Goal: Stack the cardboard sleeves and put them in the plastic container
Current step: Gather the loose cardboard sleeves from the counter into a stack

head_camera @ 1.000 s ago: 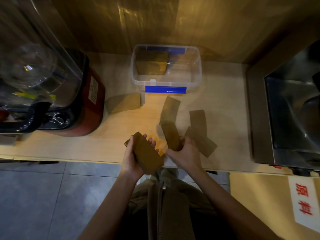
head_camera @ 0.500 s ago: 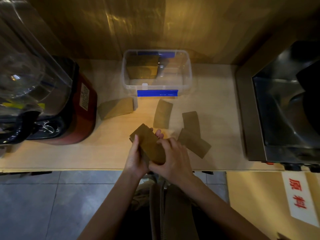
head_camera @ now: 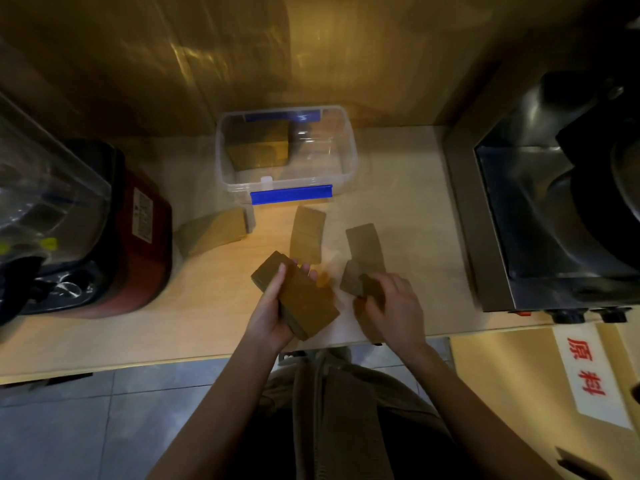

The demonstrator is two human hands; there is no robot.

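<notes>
Having added a sleeve, the left hand (head_camera: 268,315) grips the stack (head_camera: 299,296); the right hand (head_camera: 393,308) now pinches another loose sleeve (head_camera: 360,284) at right.

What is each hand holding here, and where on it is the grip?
The left hand clamps the stack of sleeves across its long sides, thumb on top. The right hand is on a loose sleeve at its near end; whether it is gripped cannot be told.

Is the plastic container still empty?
No, a stack of cardboard sleeves already sits in the back left of the plastic container.
</notes>
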